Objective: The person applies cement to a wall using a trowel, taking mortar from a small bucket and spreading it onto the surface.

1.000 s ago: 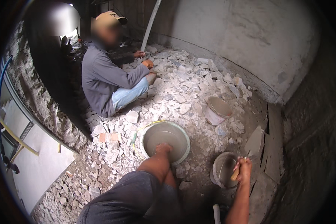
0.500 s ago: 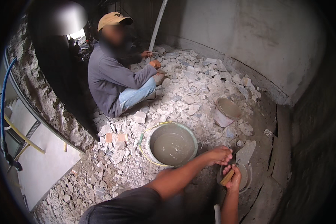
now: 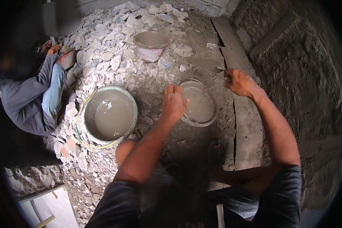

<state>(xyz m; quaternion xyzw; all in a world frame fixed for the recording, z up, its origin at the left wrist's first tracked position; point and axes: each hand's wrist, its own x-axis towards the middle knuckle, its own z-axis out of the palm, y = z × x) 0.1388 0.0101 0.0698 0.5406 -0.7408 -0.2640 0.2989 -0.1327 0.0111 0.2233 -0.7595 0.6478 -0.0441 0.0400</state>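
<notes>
A round bucket (image 3: 183, 118) of wet grey mortar stands on the ground between my two hands. My left hand (image 3: 173, 102) is over its left rim, thumb apart from the fingers and nothing visible in it; whether it touches the rim is hard to tell. Right of the bucket, my right hand (image 3: 241, 82) is closed around a trowel's handle. The trowel blade (image 3: 205, 64) points left, just beyond the bucket, and blends with the grey ground. To my left sits a larger tub (image 3: 88, 117) with a yellow-green handle, holding watery grey mix.
A smaller pail (image 3: 150, 54) filled with grey material stands farther off on broken rubble (image 3: 114, 45). At left a person in a grey jacket (image 3: 26, 98) squats beside a reddish container (image 3: 67, 59). A rough wall (image 3: 292, 68) rises on my right, with a plank (image 3: 249, 129) along its foot.
My view has swung right and down. My hands, earlier close together at the trowel, are now apart: the left at the bucket rim, the right out to the right with the trowel.
</notes>
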